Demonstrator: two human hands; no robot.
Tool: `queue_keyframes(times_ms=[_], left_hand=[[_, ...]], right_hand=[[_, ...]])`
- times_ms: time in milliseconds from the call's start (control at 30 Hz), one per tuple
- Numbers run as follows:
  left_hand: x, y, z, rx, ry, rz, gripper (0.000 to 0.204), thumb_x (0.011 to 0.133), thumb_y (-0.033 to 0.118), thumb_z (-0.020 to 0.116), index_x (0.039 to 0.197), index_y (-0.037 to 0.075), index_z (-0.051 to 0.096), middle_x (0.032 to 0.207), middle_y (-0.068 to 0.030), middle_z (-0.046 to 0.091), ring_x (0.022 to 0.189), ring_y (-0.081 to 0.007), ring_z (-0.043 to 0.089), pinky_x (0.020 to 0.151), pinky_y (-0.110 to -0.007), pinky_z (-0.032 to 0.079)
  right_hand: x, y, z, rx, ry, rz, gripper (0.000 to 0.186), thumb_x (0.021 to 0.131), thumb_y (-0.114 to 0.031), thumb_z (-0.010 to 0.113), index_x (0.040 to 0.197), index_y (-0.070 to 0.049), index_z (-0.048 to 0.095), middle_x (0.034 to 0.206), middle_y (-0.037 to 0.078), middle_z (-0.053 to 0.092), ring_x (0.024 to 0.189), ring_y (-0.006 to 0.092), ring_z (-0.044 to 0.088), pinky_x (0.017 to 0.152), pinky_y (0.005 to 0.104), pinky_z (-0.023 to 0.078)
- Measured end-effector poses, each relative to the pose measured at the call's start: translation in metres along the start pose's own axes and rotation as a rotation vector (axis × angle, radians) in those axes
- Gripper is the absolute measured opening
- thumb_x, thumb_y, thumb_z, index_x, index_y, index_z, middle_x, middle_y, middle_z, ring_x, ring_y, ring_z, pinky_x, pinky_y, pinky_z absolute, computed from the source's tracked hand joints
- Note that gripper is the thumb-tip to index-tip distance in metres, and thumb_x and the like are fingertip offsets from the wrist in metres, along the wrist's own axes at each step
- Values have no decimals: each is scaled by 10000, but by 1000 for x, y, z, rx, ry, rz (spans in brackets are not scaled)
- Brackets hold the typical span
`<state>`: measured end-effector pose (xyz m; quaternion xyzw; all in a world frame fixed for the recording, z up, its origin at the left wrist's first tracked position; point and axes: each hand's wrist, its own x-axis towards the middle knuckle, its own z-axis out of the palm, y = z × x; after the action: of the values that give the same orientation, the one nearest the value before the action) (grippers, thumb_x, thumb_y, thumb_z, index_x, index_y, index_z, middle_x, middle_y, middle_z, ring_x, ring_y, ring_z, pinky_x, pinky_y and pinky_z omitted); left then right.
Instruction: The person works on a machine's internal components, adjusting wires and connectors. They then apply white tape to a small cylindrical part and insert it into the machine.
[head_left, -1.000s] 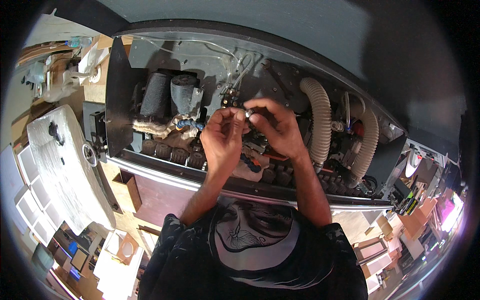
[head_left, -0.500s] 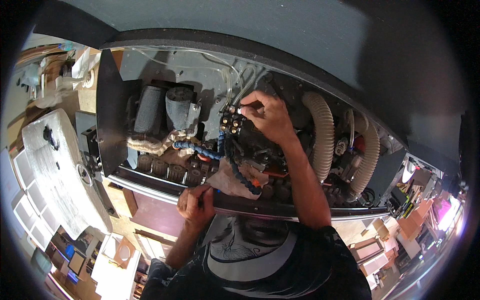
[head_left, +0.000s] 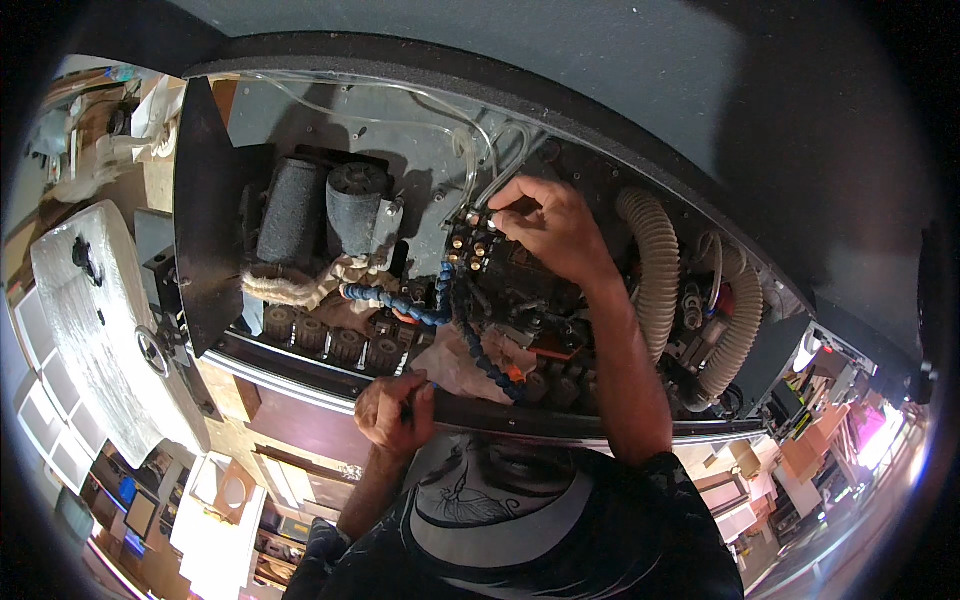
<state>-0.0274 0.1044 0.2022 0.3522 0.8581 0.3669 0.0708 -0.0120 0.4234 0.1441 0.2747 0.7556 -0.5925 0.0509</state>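
My right hand (head_left: 552, 228) reaches into the open machine, thumb and forefinger pinched on a small white fitting or knob at the top of a dark block (head_left: 468, 258) with brass fittings. Clear thin tubes (head_left: 491, 142) run down to this block from the back panel. Blue segmented coolant hoses (head_left: 402, 305) hang from its lower side. My left hand (head_left: 394, 412) is closed at the machine's front rail (head_left: 500, 420), its fingers curled around something dark that I cannot make out. A crumpled pale cloth (head_left: 450, 362) lies between the hands.
Two grey rollers (head_left: 290, 215) stand left of the block. Thick ribbed hoses (head_left: 655, 265) rise to the right of my forearm. Dark side panels (head_left: 208, 225) enclose the compartment. Outside on the left is a plastic-wrapped package (head_left: 95, 330).
The view has shifted slightly, so the machine sits a little differently in the picture. My right hand stays pinched at the block; my left hand keeps its curled grip at the rail.
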Motion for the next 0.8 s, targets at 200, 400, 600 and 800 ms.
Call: queue_keyframes(times_ms=[200,400,600,800], left_hand=[[-1,0,-2,8,-20,-13,118,891,121,757,977,56,710,754,-54,695,579,-205,627,543,-326,495],[2,2,-1,4,-12,-14,98,888,113,751,965,63,718,748,-54,694,581,-208,634,546,-324,499],[-1,-1,1,7,-7,-19,92,889,120,756,961,77,716,757,-57,700,598,-211,652,557,-329,509],[-1,1,1,-3,-34,-38,100,906,140,760,961,73,710,762,-53,699,587,-208,638,552,-330,501]], right_hand=[[2,-4,-6,-17,-53,9,169,903,-109,758,1042,-17,734,979,53,738,905,110,702,809,292,577],[6,-5,-14,-35,-113,11,200,887,-157,757,1029,-19,728,1004,53,725,921,139,694,845,331,578],[6,1,-13,43,-107,-8,193,899,-137,755,1039,-7,734,1016,64,726,915,132,694,838,322,584],[4,-3,-10,29,-78,-11,175,904,-116,763,1033,0,741,979,56,733,869,122,700,813,304,587]])
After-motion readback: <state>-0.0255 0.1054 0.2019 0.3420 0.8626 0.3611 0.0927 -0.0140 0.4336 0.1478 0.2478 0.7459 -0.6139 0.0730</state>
